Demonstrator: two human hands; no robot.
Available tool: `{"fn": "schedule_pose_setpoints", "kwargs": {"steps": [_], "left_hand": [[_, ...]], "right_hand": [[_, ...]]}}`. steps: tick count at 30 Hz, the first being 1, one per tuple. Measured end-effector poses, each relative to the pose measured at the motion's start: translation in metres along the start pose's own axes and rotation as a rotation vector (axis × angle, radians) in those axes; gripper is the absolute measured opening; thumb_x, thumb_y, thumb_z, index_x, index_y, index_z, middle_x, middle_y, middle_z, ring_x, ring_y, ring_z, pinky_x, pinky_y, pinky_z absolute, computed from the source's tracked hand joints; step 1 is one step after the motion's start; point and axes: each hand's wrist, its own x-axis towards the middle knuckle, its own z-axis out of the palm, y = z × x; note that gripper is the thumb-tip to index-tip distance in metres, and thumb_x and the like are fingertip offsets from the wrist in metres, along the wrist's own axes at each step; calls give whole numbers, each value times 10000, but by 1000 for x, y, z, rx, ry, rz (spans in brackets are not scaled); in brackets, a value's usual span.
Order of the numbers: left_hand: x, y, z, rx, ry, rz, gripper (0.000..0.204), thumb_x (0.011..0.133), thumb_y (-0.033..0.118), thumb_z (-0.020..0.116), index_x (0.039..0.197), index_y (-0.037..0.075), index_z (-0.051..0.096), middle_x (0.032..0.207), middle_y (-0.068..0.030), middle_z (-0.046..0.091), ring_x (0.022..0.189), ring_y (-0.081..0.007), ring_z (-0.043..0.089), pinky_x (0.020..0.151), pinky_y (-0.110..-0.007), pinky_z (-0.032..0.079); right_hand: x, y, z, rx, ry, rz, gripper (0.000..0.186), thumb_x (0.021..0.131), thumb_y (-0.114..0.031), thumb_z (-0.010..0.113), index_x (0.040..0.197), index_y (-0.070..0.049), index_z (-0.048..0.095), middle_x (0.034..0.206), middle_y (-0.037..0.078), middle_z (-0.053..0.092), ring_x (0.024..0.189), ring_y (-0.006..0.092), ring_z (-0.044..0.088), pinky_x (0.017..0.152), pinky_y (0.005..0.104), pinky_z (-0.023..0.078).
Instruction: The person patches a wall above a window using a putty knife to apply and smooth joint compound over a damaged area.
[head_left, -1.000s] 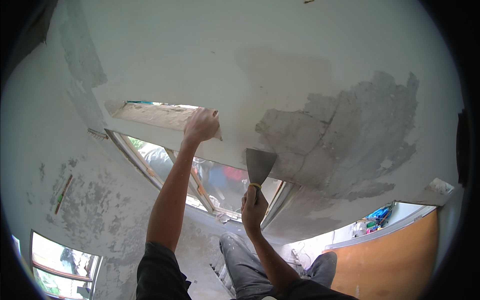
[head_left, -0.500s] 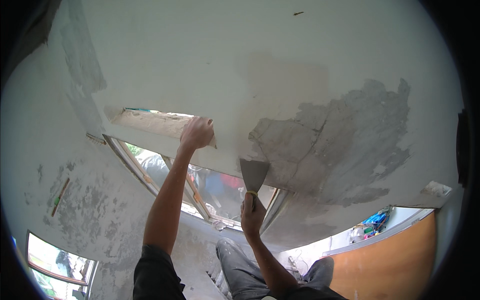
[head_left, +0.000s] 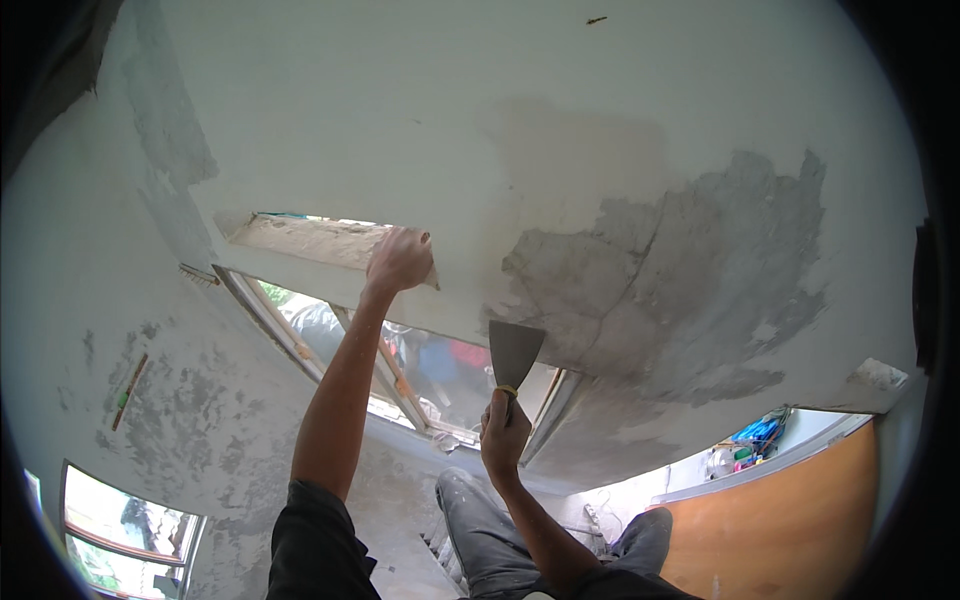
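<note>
My right hand (head_left: 506, 432) is closed around the handle of a putty knife (head_left: 516, 350). Its wide grey blade points up, by the lower left edge of a bare grey patch (head_left: 660, 270) in the pale painted wall (head_left: 440, 140). Whether the blade touches the wall I cannot tell. Further left, my raised left hand (head_left: 400, 260) has its fingers bent over the edge at the right end of a long narrow wall opening (head_left: 310, 243). The fingertips are partly hidden there.
Below the opening is a framed window (head_left: 430, 370). A brush-like tool (head_left: 198, 275) sits by its upper left corner. A green-marked stick (head_left: 130, 392) is on the left wall. An orange-brown panel (head_left: 770, 510) stands lower right, with a second window (head_left: 130, 530) lower left.
The putty knife has dropped slightly, showing more bare grey surface above its blade. My left hand stays on the opening's edge. The whole view has shifted a little.
</note>
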Motion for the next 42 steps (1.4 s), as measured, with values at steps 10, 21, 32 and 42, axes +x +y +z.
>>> {"fn": "schedule_pose_setpoints", "kwargs": {"steps": [10, 21, 32, 42], "left_hand": [[1, -12, 9, 13, 39, 18, 345, 835, 269, 422, 860, -1, 635, 881, -236, 623, 876, -438, 577, 770, -501, 471], [-12, 3, -7, -27, 111, -4, 355, 848, 275, 412, 875, 10, 647, 933, -241, 620, 901, -435, 578, 793, -503, 475], [-11, 4, -9, -70, 122, -12, 306, 812, 225, 439, 863, -6, 633, 922, -244, 617, 893, -444, 569, 784, -509, 465], [-10, 5, -12, -18, 51, -23, 308, 818, 225, 433, 841, -2, 639, 920, -250, 615, 868, -446, 576, 782, -507, 471]], "right_hand": [[4, 10, -11, -93, -36, -24, 326, 941, -265, 551, 732, -15, 540, 536, -17, 445, 468, 44, 396, 427, 241, 305], [20, -14, -2, -63, -33, -27, 301, 931, -268, 562, 863, 17, 633, 574, 1, 513, 524, 52, 437, 474, 264, 362], [16, -23, 11, -6, -82, -73, 332, 957, -264, 525, 686, -76, 487, 536, -51, 403, 424, 18, 353, 370, 200, 257], [28, -41, -3, -187, -37, -84, 322, 936, -279, 554, 838, 22, 610, 553, 22, 488, 520, 65, 438, 475, 271, 371]]}}
